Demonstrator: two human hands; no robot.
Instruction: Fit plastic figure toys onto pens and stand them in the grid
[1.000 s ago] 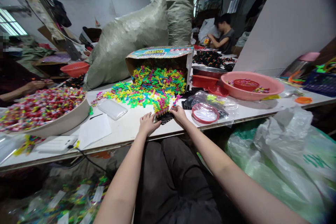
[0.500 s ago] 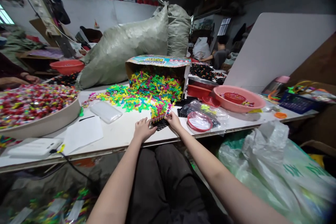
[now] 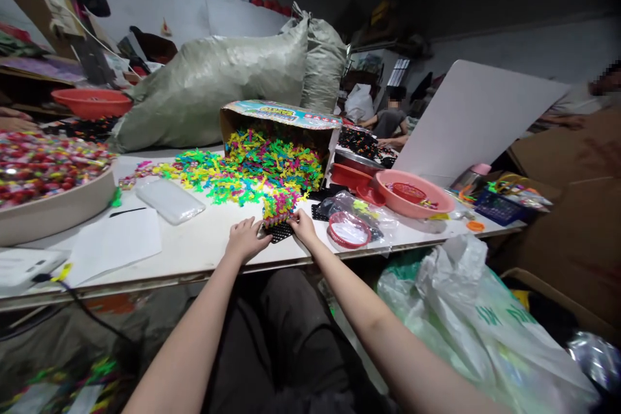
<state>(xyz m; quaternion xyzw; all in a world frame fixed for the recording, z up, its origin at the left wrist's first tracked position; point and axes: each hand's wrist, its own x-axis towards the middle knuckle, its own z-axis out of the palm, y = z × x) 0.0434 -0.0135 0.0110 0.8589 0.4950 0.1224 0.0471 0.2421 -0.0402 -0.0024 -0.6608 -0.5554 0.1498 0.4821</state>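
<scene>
A black perforated board [image 3: 280, 233] lies on the white table, with rows of small coloured plastic figures [image 3: 279, 208] standing along its far part. My left hand [image 3: 246, 239] rests at the board's left edge, fingers spread and thumb against it. At the right side of the rows, my right hand [image 3: 303, 228] has its fingertips pinched together; whatever is between them is too small to make out. Just beyond, a tipped cardboard box [image 3: 281, 110] spills a heap of yellow, green, blue and pink figures [image 3: 272, 165] onto the table.
A big round tub [image 3: 58, 204] of wrapped red pieces stands left, near a clear plastic case [image 3: 169, 200] and white paper [image 3: 116, 239]. Right are a red basket [image 3: 349, 231] and pink basin [image 3: 417, 193]. Large sacks [image 3: 218, 90] stand behind; another person [image 3: 392, 119] sits farther back.
The view has turned to the right, so the table's things sit farther left. Both hands stay at the board, nearly in the same pose. Another person appears at the far right edge.
</scene>
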